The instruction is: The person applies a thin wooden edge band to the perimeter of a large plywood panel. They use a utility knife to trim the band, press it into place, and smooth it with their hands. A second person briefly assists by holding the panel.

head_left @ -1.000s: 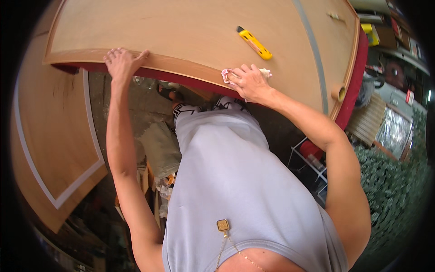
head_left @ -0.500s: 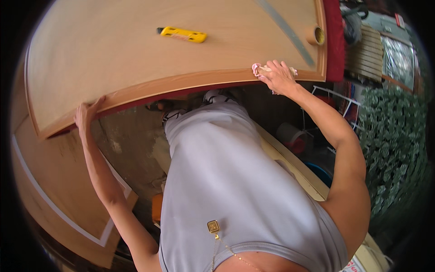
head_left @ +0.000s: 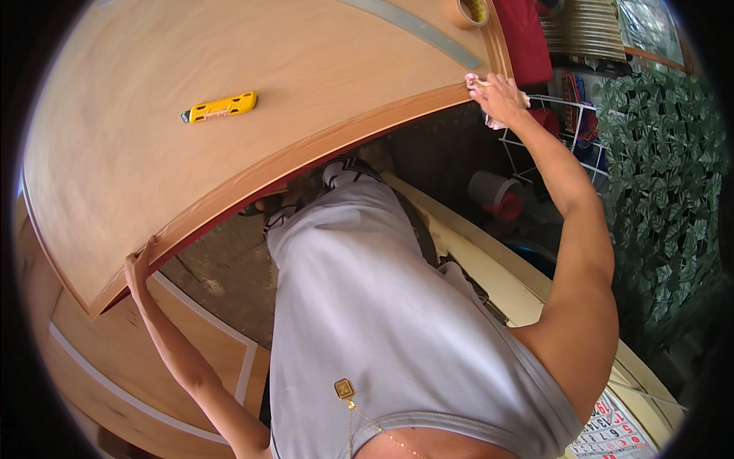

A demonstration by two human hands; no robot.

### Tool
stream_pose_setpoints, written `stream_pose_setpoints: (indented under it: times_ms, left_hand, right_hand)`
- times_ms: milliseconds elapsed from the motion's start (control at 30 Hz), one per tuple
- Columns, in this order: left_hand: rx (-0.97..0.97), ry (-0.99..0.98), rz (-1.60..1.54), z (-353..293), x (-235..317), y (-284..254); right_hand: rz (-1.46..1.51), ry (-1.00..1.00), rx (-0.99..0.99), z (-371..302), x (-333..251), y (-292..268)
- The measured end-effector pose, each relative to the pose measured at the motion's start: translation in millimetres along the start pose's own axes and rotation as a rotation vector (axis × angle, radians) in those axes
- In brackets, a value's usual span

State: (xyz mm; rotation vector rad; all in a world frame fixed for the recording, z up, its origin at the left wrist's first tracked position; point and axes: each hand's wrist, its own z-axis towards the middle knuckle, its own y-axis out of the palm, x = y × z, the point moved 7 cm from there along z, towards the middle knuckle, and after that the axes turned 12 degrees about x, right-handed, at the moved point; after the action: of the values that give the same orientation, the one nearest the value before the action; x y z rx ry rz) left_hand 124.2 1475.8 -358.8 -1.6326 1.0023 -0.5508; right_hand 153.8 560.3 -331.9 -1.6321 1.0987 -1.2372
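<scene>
A large wooden panel (head_left: 145,130) lies in front of me, with a strip of brown tape (head_left: 344,126) running along its near edge. My right hand (head_left: 501,99) is closed on a crumpled pink and cream cloth (head_left: 493,120), at the edge close to the panel's right corner. At the left end of that edge, my left hand (head_left: 138,268) grips the panel, fingers on its rim. A yellow utility knife (head_left: 223,107) rests on the panel, apart from both hands. Farther back lie a metal ruler (head_left: 417,29) and a roll of tape (head_left: 461,14).
Dark red cloth (head_left: 524,42) shows past the panel's right side. A white wire rack (head_left: 577,126), a pale bucket (head_left: 485,189) and green artificial leaves (head_left: 661,168) are on the right. At lower left stands another wooden panel (head_left: 115,344) with pale strips. A calendar sheet (head_left: 612,428) lies at lower right.
My right hand has slid the cloth rightward along the taped edge toward the corner. My left hand stays on the left end. The whole view has turned, tilting the panel.
</scene>
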Motion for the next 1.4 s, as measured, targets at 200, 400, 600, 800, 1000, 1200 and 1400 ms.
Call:
stream_pose_setpoints:
  times_ms: [200, 400, 600, 800, 1000, 1200, 1400]
  left_hand:
    - [-0.017, 0.003, -0.126, -3.5, 3.8, -6.9]
    - [-0.053, 0.031, -0.213, 3.4, -1.7, 2.0]
    - [-0.039, -0.001, -0.196, 6.4, -1.5, 6.6]
    - [-0.026, -0.004, -0.135, -1.1, 0.1, 0.0]
    - [-0.03, 0.006, -0.158, 2.1, 0.8, 4.9]
    - [-0.009, -0.011, -0.183, 0.4, -0.2, 2.8]
    - [-0.117, -0.001, -0.26, -6.9, 14.1, -3.4]
  right_hand:
    - [-0.073, 0.277, -0.155, 1.9, 63.3, 21.7]
    - [-0.027, 0.449, -0.185, -1.4, 82.9, 33.0]
    - [0.18, 0.735, -0.184, -4.6, 100.3, 54.2]
    - [0.471, 0.925, -0.092, -10.9, 110.0, 77.6]
    - [0.641, 0.669, 0.095, -0.9, 35.2, 73.7]
    - [0.269, 0.768, -0.113, -10.8, 56.1, 41.7]
    - [0.463, 0.877, 0.149, 3.8, 80.5, 65.1]
